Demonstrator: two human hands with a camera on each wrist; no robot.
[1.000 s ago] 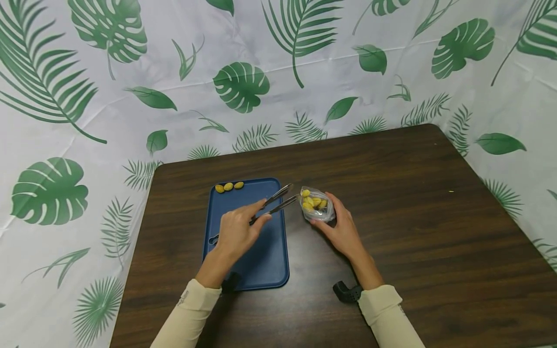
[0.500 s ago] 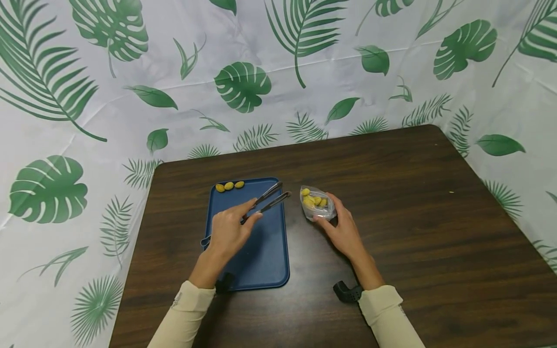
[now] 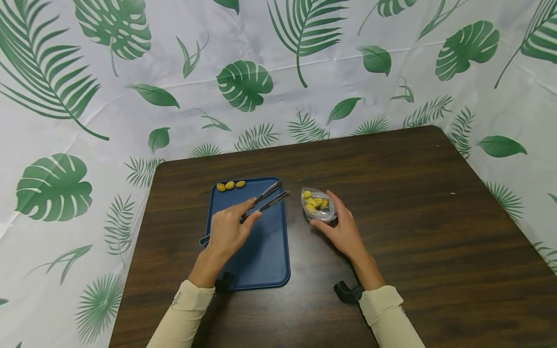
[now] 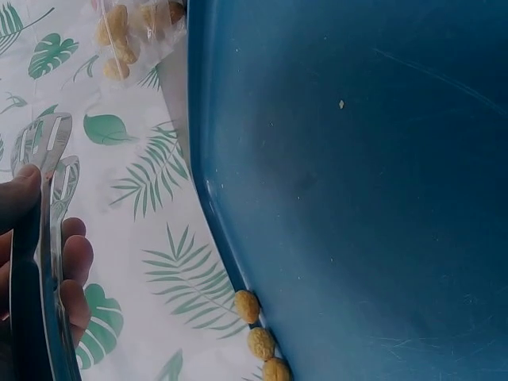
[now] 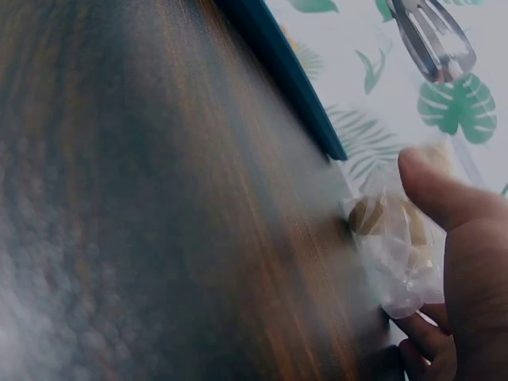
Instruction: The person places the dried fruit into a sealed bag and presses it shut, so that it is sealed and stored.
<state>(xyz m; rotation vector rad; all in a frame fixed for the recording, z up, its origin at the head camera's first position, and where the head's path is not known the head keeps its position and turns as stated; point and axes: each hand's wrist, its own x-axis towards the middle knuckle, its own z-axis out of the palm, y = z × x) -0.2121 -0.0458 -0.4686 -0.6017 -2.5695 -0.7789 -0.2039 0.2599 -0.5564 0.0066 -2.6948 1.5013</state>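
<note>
My left hand [image 3: 228, 229] holds a pair of metal tongs [image 3: 273, 201] above the blue tray [image 3: 261, 261]. Their slotted tips stand apart, and I see nothing between them in the left wrist view. With thumb and fingers, my right hand [image 3: 344, 229] grips the side of a small clear plastic bag [image 3: 324, 218] right of the tray. Several yellow-brown oval pieces [image 3: 316, 202], nut-like in shape, fill the bag. Three similar pieces [image 3: 230, 185] lie in a row along the tray's far left edge. In the right wrist view, the bag [image 5: 401, 278] is partly hidden behind the thumb.
The dark wooden table [image 3: 413, 232] extends well to the right of the bag. A small yellow fleck [image 3: 453, 193] lies on it. Behind the table hangs a white cloth [image 3: 196, 48] with green leaf prints. A tiny crumb [image 4: 341, 104] sits on the tray.
My left hand and the tongs have drawn back to the left, from beside the bag to over the tray. The right hand keeps its place, and its thumb shifts slightly on the bag.
</note>
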